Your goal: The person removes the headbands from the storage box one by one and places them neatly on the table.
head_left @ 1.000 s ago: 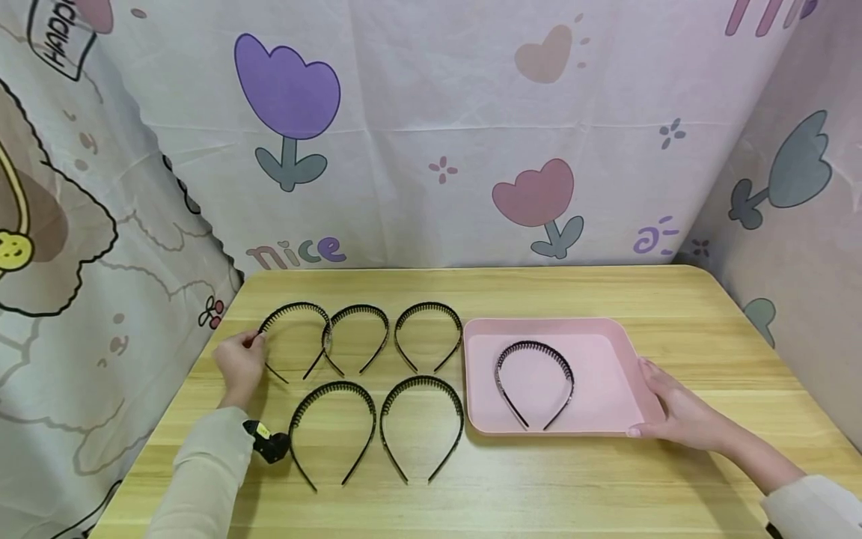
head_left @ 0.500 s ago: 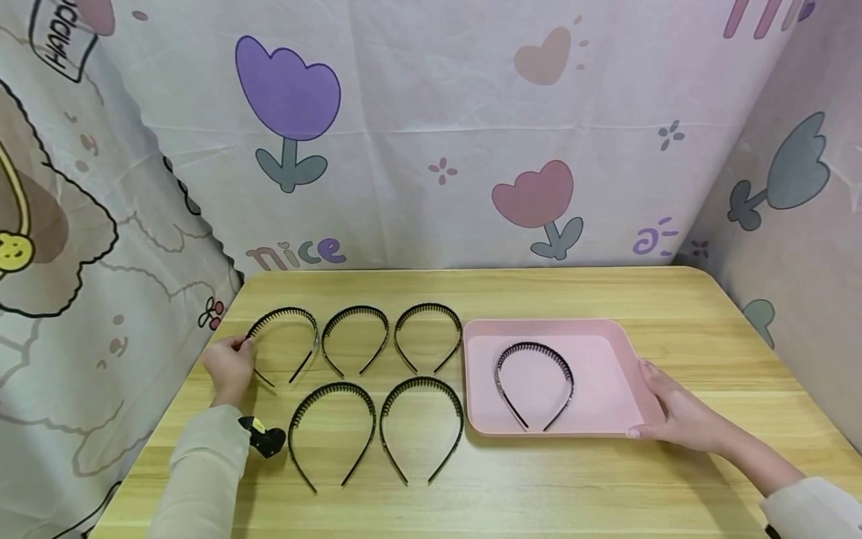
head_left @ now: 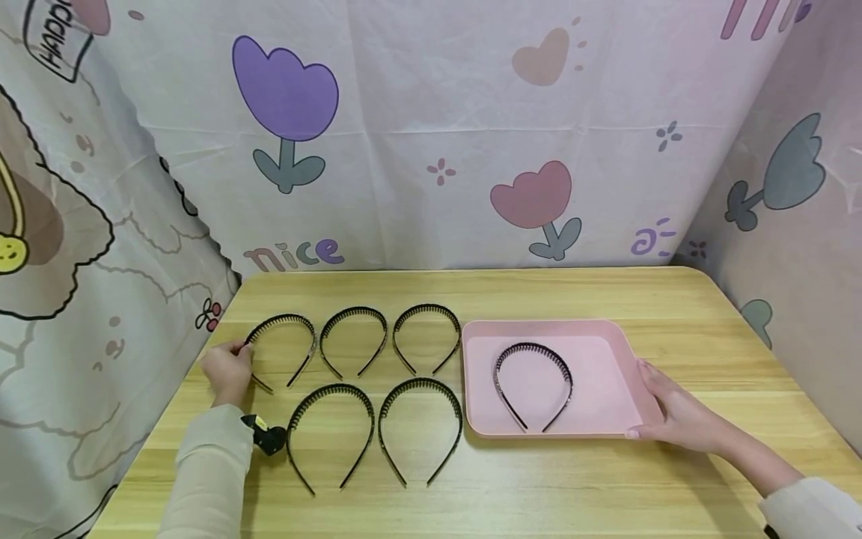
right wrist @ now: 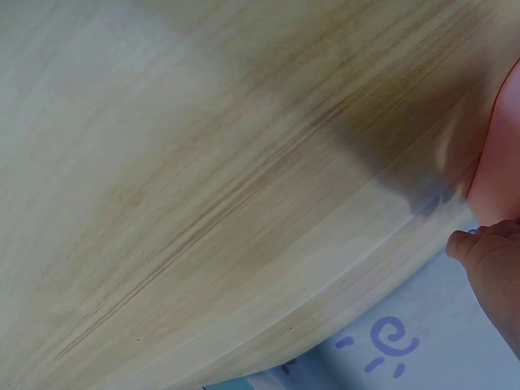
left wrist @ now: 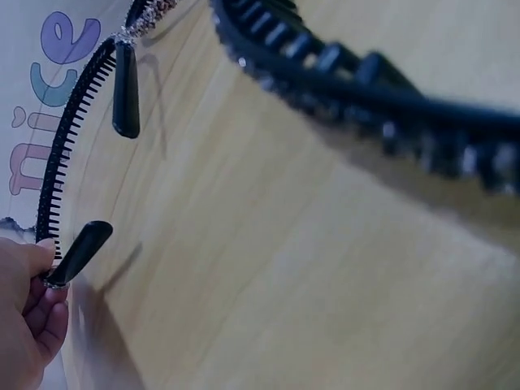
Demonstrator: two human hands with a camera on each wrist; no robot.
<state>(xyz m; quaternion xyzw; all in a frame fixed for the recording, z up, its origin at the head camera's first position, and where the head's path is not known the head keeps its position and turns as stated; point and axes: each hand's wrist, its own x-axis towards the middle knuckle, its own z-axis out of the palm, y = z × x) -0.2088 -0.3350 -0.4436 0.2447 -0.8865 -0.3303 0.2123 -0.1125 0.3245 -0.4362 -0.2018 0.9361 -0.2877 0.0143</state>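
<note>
At the table's left side, my left hand (head_left: 227, 370) pinches the left side of a black toothed headband (head_left: 313, 343) between thumb and fingers. In the left wrist view that headband (left wrist: 54, 175) has comb-like teeth and a smooth dark end near my fingertips. To its right in the back row are two more headbands, a middle one (head_left: 355, 310) and a right one (head_left: 427, 308). My right hand (head_left: 683, 412) holds the right side of a pink tray (head_left: 609, 374), thumb at the front corner. Inside the tray lies one headband (head_left: 533, 346).
Two headbands make up the front row, a left one (head_left: 331, 388) and a right one (head_left: 420, 382), close to my left sleeve and the tray. All stand on a wooden table (head_left: 539, 486). A printed curtain (head_left: 404, 150) hangs behind and along both sides.
My left hand has moved the back-left headband leftward and slightly toward me, off its overlap with the neighbouring one. The right hand and the tray have stayed in place.
</note>
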